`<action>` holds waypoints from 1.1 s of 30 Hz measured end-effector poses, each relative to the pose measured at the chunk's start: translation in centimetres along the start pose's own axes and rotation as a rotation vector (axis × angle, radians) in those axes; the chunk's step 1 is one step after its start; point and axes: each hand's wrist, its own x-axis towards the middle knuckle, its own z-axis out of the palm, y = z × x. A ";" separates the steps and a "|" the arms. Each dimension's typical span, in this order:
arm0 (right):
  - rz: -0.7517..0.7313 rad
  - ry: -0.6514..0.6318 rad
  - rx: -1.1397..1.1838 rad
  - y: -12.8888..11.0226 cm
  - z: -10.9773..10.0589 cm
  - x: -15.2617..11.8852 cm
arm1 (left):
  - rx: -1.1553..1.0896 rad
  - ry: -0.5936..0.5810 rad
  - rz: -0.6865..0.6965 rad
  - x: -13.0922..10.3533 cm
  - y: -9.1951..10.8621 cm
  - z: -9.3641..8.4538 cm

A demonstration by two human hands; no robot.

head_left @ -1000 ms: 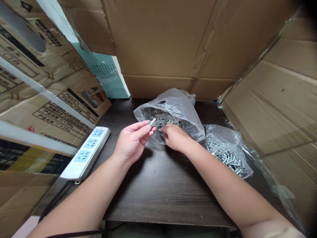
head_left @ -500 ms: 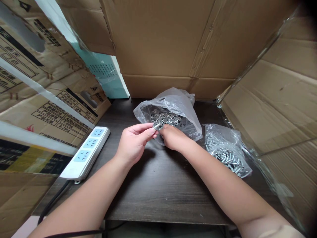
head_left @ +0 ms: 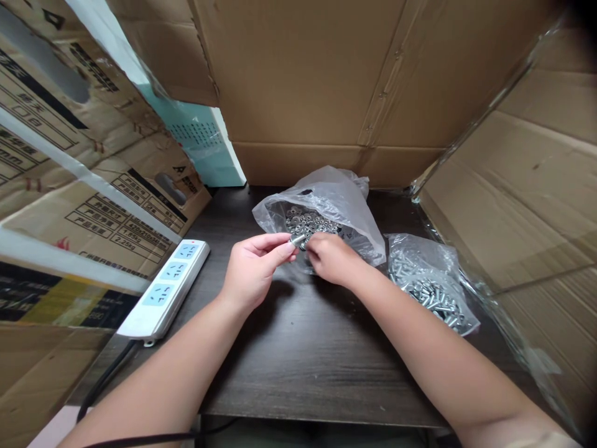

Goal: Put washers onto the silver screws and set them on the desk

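Note:
My left hand (head_left: 256, 264) pinches a short silvery bolt (head_left: 299, 239) between thumb and fingertips, its shank pointing right. Close to the bolt's free end is my right hand (head_left: 332, 256), its fingers curled and closed; whatever they hold, if anything, is hidden. Both hands are just in front of an open clear plastic bag (head_left: 338, 186) on the dark table. Many small metal washers or nuts (head_left: 310, 221) lie inside that bag, too small to tell apart.
A second plastic bag (head_left: 422, 249) with many bolts (head_left: 441, 302) lies at right. On the left are a white power strip (head_left: 163, 289) and its black cable. Cardboard walls (head_left: 303, 74) enclose the dark table (head_left: 298, 367) at the back and both sides.
My right hand has drawn slightly right, away from the bolt, and more of the bolt's shank shows. The left hand keeps its pinch. The view has shifted a little.

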 end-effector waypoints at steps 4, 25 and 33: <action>0.173 0.187 0.793 -0.3 -1.2 -1.3 | 0.199 -0.044 0.060 -0.7 0.3 0.2; 0.407 0.167 1.611 0.3 0.3 -10.5 | 0.512 -0.406 0.159 -3.4 -1.5 1.8; 0.193 0.293 1.132 0.0 0.5 -11.5 | 0.514 -0.398 0.124 -3.6 -1.1 2.3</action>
